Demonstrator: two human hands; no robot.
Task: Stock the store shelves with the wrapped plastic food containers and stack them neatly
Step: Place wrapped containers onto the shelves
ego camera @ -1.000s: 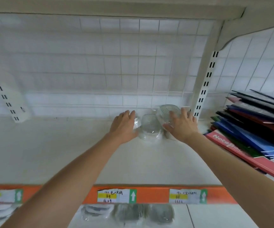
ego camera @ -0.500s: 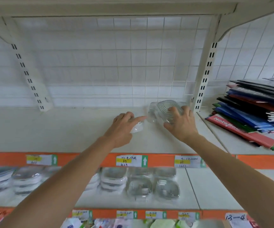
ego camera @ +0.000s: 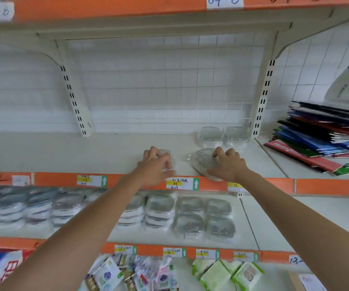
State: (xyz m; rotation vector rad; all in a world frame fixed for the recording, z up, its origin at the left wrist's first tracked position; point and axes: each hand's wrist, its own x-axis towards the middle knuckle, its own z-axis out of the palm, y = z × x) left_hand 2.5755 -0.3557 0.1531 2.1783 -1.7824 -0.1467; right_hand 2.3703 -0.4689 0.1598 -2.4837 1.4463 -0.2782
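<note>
Both hands are up on the middle shelf [ego camera: 85, 152] right now, each busy with its own wrapped container. The left hand [ego camera: 155, 165] has its fingers curled over a small clear container [ego camera: 165, 153] near the front lip of the shelf, though it's blurry so I can't swear how firm the grip is. The right hand [ego camera: 227, 164] is clamped over a bigger ridged container [ego camera: 203, 162] that's lying tilted, one end poking out over the orange price strip [ego camera: 326, 185]. My guess is it's held from the top like that so it can be slid back and squared up. Just beyond the right hand, two more clear tubs [ego camera: 224, 136] sit side by side against the back grid, so that looks like the row being built. Off to the right of the right hand there's a pile of folders [ego camera: 320, 139]. Below both forearms, the lower shelf [ego camera: 274, 223] already has neat stacks of wrapped containers.
</note>
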